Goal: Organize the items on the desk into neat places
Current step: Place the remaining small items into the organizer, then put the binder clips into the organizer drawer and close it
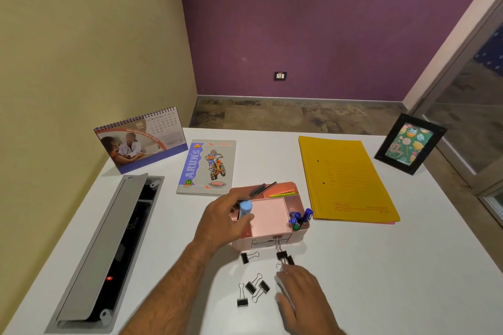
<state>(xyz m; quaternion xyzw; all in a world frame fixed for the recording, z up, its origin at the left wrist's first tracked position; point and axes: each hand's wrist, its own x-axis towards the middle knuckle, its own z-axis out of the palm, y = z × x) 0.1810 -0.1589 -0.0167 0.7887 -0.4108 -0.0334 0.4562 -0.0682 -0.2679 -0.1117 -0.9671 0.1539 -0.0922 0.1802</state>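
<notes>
Broadly, we see a white bench [381,266] carrying everything, with a grey cable tray [109,247] sunk into its left side. Next in size come the yellow folder [345,179] on the right, the desk calendar [141,139] at the far left, the notebook [208,167] beside it and a framed card [409,144] at the far right corner.

At the middle sits the pink organizer box [272,217], its compartments holding blue pens [299,217] on the right and thin coloured sticks [283,193] at the back. Our left hand [220,221] grips a light blue tube [245,209] over the box's left side, apparently lowering it in. Our right hand [302,296] reaches with relaxed fingers toward a binder clip [283,255] just in front of the box; whether the fingertips already touch its wire loop we cannot tell.

Smallest are the other binder clips [253,288] scattered on the bench near the front edge.

The risks, as we judge them: the tube could miss its compartment and tip onto the bench, and the clips may skid away if nudged rather than pinched.
</notes>
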